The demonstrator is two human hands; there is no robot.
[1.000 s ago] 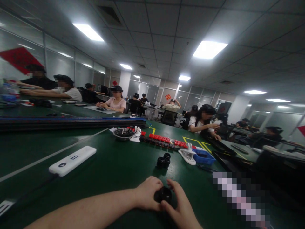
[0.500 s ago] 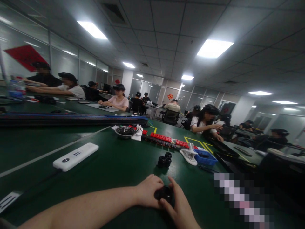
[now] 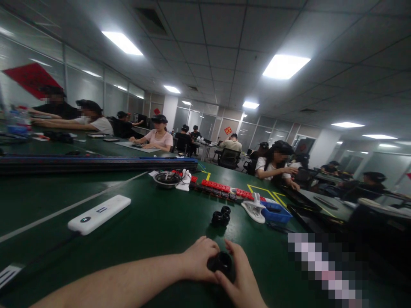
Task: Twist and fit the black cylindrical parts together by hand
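Low over the green table, both my hands close round a dark, hollow, round black part (image 3: pixel 224 262) whose exact kind I cannot make out. My left hand (image 3: pixel 201 258) wraps it from the left, its fingertips partly hidden. From the right, my right hand (image 3: pixel 241 271) curves thumb and fingers about the round open end. Several similar small black round parts (image 3: pixel 221 217) stand clustered on the table just beyond my hands.
A white power strip (image 3: pixel 99 214) lies left. Farther off are a round metal bowl (image 3: pixel 167 185), red blocks in a row (image 3: pixel 221 187), white clamps (image 3: pixel 255 208) and a blue bin (image 3: pixel 276 212). A long dark bar (image 3: pixel 96 164) crosses the left. Other people sit at tables beyond.
The view has shifted slightly. The black part has turned a little between my hands, so its round open end shows more clearly. Both hands stay in place around it.
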